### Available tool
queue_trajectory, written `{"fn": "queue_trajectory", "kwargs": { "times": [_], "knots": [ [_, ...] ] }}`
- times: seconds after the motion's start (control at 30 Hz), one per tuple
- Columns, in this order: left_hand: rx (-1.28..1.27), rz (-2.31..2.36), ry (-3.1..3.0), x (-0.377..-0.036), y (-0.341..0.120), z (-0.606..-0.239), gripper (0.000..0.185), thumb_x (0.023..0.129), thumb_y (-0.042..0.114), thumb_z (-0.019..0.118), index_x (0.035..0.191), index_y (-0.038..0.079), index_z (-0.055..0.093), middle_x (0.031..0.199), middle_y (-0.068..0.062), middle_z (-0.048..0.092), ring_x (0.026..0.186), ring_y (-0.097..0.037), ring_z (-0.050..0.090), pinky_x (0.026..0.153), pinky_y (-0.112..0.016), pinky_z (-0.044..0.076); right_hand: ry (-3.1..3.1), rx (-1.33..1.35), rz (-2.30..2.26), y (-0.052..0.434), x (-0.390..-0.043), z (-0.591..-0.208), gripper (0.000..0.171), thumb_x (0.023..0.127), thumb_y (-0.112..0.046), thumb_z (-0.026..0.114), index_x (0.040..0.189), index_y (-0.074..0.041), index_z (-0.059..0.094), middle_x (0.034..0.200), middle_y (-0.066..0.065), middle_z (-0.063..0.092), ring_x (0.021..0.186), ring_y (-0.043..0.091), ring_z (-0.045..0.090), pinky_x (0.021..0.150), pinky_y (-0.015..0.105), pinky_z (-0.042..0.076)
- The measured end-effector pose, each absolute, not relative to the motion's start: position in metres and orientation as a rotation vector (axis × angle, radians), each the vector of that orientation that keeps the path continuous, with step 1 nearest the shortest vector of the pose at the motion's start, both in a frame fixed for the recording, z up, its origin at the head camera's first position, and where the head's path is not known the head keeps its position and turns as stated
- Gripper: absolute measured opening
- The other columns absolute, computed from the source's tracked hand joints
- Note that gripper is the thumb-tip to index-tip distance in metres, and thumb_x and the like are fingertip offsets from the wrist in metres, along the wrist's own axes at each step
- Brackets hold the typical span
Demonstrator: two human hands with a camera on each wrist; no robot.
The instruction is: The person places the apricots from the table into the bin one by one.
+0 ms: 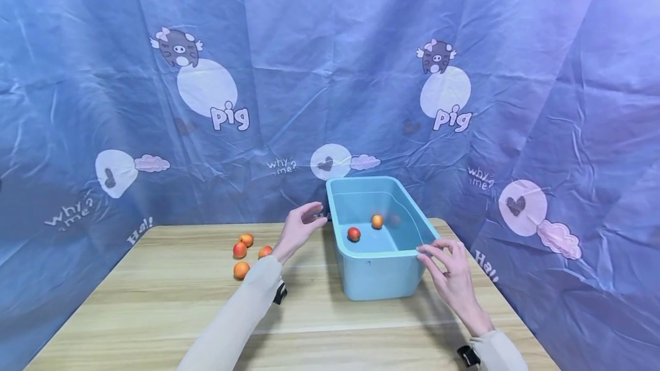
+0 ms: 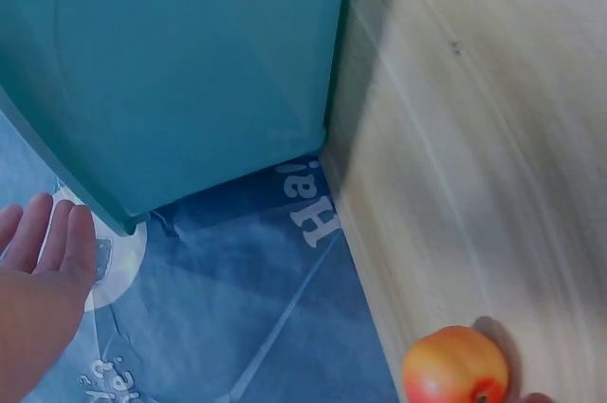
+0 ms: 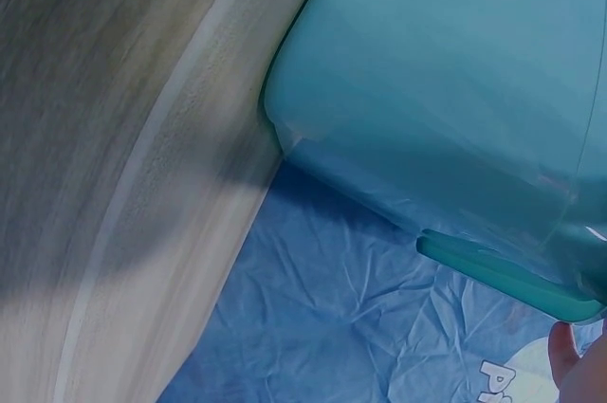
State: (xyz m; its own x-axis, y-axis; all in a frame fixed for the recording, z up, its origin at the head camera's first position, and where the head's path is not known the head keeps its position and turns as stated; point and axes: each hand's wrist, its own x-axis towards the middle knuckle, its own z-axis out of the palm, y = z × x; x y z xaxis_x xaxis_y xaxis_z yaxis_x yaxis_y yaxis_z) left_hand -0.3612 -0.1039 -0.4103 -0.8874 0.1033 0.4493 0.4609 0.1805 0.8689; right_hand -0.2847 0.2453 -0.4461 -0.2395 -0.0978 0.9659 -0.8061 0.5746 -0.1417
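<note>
Left hand, fingers relaxed and empty, hovers at the blue tub's nine o'clock wall; right hand, fingers extended, touches its five o'clock rim. Both seem poised to grasp the tub on the desk, holding two peaches.

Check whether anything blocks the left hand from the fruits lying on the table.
Nothing visible does. The left hand hovers open beside the blue tub, and the four orange-red fruits lie just to its left on the bare wooden table.
</note>
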Motion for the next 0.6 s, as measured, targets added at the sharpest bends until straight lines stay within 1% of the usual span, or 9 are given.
{"fn": "queue_trajectory", "kwargs": {
  "times": [0.13, 0.23, 0.33, 0.47, 0.6],
  "knots": [
    [-0.579, -1.842, -2.139, -0.356, -0.11, -0.414, 0.048, 0.086, 0.006, 0.073, 0.132, -0.001, 0.058, 0.127, -0.026, 0.062, 0.12, -0.039, 0.058, 0.102, -0.047, 0.047, -1.698, 0.759, 0.794, 0.245, -0.285, -0.446, 0.035, 0.089, -0.039, 0.066, 0.091, -0.006, 0.076, 0.091, 0.015, 0.06, 0.089, 0.029, 0.046, 0.082, 0.031, 0.03],
    [-0.571, -1.868, -2.133, -0.352, -0.113, -0.418, 0.049, 0.086, 0.004, 0.073, 0.132, -0.001, 0.057, 0.125, -0.026, 0.063, 0.119, -0.039, 0.059, 0.101, -0.046, 0.048, -1.698, 0.761, 0.799, 0.247, -0.284, -0.448, 0.034, 0.089, -0.038, 0.066, 0.092, -0.006, 0.076, 0.091, 0.015, 0.06, 0.089, 0.029, 0.046, 0.083, 0.031, 0.03],
    [-0.55, -1.872, -2.13, -0.349, -0.119, -0.423, 0.048, 0.086, 0.002, 0.072, 0.131, -0.003, 0.057, 0.123, -0.026, 0.064, 0.119, -0.041, 0.059, 0.1, -0.043, 0.05, -1.697, 0.763, 0.802, 0.249, -0.285, -0.448, 0.034, 0.089, -0.038, 0.066, 0.092, -0.006, 0.076, 0.091, 0.015, 0.06, 0.09, 0.029, 0.046, 0.082, 0.033, 0.03],
    [-0.525, -1.883, -2.129, -0.346, -0.128, -0.428, 0.045, 0.087, 0.0, 0.071, 0.13, -0.006, 0.057, 0.122, -0.027, 0.064, 0.118, -0.042, 0.059, 0.096, -0.033, 0.052, -1.691, 0.765, 0.8, 0.251, -0.285, -0.45, 0.035, 0.089, -0.039, 0.065, 0.091, -0.006, 0.076, 0.091, 0.015, 0.06, 0.089, 0.03, 0.046, 0.082, 0.033, 0.03],
    [-0.483, -1.863, -2.144, -0.339, -0.141, -0.43, 0.043, 0.087, 0.005, 0.072, 0.128, -0.003, 0.06, 0.12, -0.023, 0.066, 0.115, -0.035, 0.062, 0.09, -0.022, 0.052, -1.688, 0.771, 0.8, 0.252, -0.286, -0.45, 0.036, 0.09, -0.04, 0.065, 0.092, -0.007, 0.077, 0.091, 0.014, 0.06, 0.089, 0.03, 0.047, 0.083, 0.031, 0.03]
  ]
}}
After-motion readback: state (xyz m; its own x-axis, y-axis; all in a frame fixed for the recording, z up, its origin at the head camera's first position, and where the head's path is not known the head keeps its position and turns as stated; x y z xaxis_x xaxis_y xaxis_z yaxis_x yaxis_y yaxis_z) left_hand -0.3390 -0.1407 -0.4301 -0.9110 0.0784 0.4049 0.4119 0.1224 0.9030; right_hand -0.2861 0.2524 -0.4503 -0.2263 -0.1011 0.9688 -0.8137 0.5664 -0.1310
